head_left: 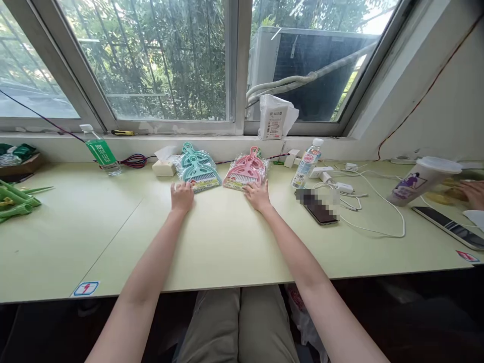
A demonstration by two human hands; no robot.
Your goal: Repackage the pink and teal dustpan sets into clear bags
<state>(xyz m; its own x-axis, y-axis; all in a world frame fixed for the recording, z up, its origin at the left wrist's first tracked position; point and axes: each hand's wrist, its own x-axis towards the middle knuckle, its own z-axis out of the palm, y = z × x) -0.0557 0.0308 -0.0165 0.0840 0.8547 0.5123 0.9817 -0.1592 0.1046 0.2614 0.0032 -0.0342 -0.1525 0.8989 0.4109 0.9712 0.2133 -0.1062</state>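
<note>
Two packaged small brush and dustpan sets lie side by side at the back of the pale green table. My left hand (182, 197) rests at the lower left corner of the teal set (197, 166), its fingers pressed together; what they grip, if anything, is hidden. At the lower right edge of the pink set (248, 169) lies my right hand (257, 194), fingers apart and the thumb raised, touching the wrapping. Both sets are in clear plastic, with printed cards along their lower edges.
Left of the sets are a tissue pack (164, 168), a green-labelled bottle (103, 153) and green stalks (17, 200). To the right are another bottle (307, 164), a phone (321, 207), white cables, a large cup (423, 180) and another person's hand.
</note>
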